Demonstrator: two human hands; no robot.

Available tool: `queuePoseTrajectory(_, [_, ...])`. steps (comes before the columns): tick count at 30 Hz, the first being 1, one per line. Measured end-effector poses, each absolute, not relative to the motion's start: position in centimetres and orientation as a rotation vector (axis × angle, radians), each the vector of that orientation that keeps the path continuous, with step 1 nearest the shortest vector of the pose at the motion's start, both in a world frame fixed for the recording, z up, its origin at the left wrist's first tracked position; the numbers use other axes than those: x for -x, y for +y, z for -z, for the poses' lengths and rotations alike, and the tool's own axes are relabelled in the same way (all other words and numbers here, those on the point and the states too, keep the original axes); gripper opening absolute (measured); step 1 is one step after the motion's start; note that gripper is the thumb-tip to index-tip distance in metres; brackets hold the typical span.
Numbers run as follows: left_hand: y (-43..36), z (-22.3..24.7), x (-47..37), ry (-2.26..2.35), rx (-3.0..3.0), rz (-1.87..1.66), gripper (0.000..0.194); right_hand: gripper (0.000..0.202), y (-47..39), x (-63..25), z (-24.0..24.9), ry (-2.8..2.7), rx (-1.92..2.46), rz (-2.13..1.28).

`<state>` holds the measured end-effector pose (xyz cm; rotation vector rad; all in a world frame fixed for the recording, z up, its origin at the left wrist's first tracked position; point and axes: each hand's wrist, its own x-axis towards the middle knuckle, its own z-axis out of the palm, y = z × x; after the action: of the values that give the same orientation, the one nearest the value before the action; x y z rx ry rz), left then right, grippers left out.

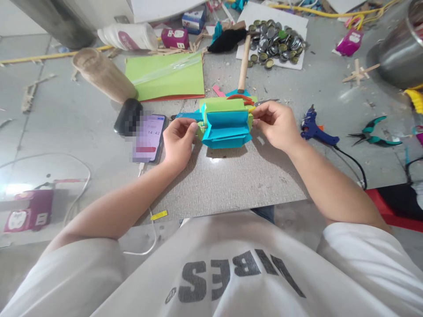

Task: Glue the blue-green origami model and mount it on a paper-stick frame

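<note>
Between my two hands is a folded paper construction (pixel 227 125) in blue and lime green, raised a little over the grey board with its shadow below. My left hand (pixel 180 140) pinches its left end between thumb and fingers. At the right end, my right hand (pixel 273 124) grips the green edge, near a small yellow tip. Scissors with orange handles (pixel 239 97) lie partly hidden behind the paper. A blue strip-like object (pixel 190 116) shows just behind my left fingers; its kind is unclear.
A phone (pixel 152 137) and black case (pixel 128 115) lie left. Behind are green paper sheets (pixel 168 79), a wooden-handled hammer (pixel 244 66) and a pile of bottle caps (pixel 277 39). At right are a blue glue gun (pixel 317 127) and pliers (pixel 372 134). A metal pot (pixel 401 48) stands far right.
</note>
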<state>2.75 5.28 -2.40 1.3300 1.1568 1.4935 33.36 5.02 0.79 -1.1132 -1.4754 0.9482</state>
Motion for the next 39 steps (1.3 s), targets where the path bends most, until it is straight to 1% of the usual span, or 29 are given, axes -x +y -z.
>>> queuePoseTrajectory(2, [5.3, 2.4, -2.6, 1.152, -1.296, -1.473, 0.003, 0.033, 4.8, -33.2, -0.9, -1.522, 1.142, -0.861])
queuePoseTrajectory(4, [5.3, 2.3, -2.5, 1.117, -1.285, -1.468, 0.018, 0.022, 4.5, -33.2, -0.9, -1.566, 1.165, -0.781])
queuePoseTrajectory(6, [5.3, 2.4, -2.3, 1.064, -1.314, -1.469, 0.031, 0.016, 4.3, -33.3, -0.9, -1.590, 1.154, -0.744])
queuePoseTrajectory(8, [5.3, 2.6, -2.1, 1.022, -1.381, -1.468, 0.037, 0.014, 4.4, -33.3, -0.9, -1.591, 1.138, -0.744])
queuePoseTrajectory(10, [5.4, 3.0, -2.1, 1.005, -1.477, -1.481, 0.036, 0.015, 4.5, -33.4, -0.7, -1.579, 1.146, -0.752])
queuePoseTrajectory(12, [5.6, 3.3, -2.1, 0.990, -1.626, -1.523, 0.030, 0.017, 4.7, -33.4, -0.5, -1.565, 1.165, -0.747])
queuePoseTrajectory(15, [5.9, 3.5, -2.0, 0.949, -1.802, -1.590, 0.019, 0.025, 4.9, -33.5, -0.3, -1.557, 1.175, -0.717])
queuePoseTrajectory(18, [6.1, 3.3, -1.9, 0.939, -1.871, -1.627, 0.015, 0.031, 4.9, -33.6, -0.2, -1.553, 1.158, -0.669])
queuePoseTrajectory(20, [6.1, 3.1, -1.7, 0.950, -1.911, -1.644, 0.015, 0.032, 4.9, -33.6, -0.2, -1.552, 1.143, -0.639])
queuePoseTrajectory(23, [6.3, 3.2, -1.5, 0.974, -1.933, -1.631, 0.002, 0.030, 4.7, -33.6, -0.5, -1.581, 1.138, -0.609])
queuePoseTrajectory(26, [6.5, 3.4, -1.4, 1.024, -1.904, -1.622, 0.022, 0.029, 4.5, -33.6, -0.8, -1.618, 1.133, -0.589])
queuePoseTrajectory(28, [6.6, 3.5, -1.4, 1.057, -1.870, -1.647, 0.027, 0.030, 4.4, -33.7, -1.0, -1.644, 1.133, -0.564])
queuePoseTrajectory(34, [7.3, 3.9, -1.1, 0.871, -2.052, -1.829, 0.019, 0.039, 4.1, -33.9, -1.4, -1.726, 1.097, -0.482])
queuePoseTrajectory(39, [7.1, 4.0, -0.8, 0.894, -2.023, -1.821, 0.011, 0.045, 3.9, -33.9, -1.6, -1.751, 1.096, -0.426])
